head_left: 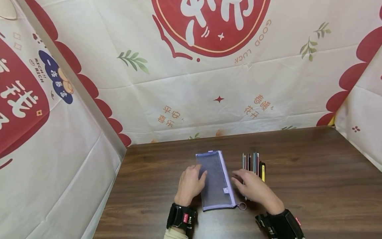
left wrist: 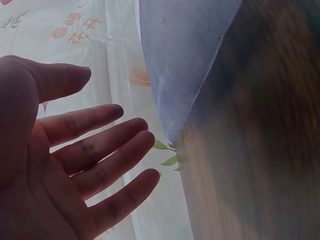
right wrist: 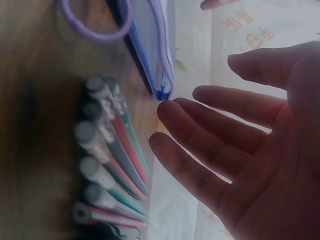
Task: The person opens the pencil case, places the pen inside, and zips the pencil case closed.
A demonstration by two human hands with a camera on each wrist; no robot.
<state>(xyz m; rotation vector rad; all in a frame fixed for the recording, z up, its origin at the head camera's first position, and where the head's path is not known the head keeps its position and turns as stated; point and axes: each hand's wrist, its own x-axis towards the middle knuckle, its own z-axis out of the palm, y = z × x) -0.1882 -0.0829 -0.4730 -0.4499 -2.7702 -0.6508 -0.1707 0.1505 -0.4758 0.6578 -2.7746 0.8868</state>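
A purple mesh zip pouch (head_left: 213, 179) lies flat on the brown table, its zipper along the right side and a ring pull (head_left: 242, 206) at the near right corner. My left hand (head_left: 190, 184) is at the pouch's left edge, fingers loosely extended and holding nothing; in the left wrist view the pouch (left wrist: 185, 50) is beyond the fingertips. My right hand (head_left: 253, 186) hovers between the pouch and a row of pens (head_left: 250, 161), partly covering them. The right wrist view has its fingers spread with nothing in them, beside the pens (right wrist: 115, 155) and the pouch's corner.
The wooden table (head_left: 313, 172) extends to both sides of the pouch. A white printed cloth (head_left: 191, 76) hangs behind the table's far edge, and another cloth panel (head_left: 65, 159) stands along the left. A yellow marker (head_left: 263, 171) lies at the right end of the pens.
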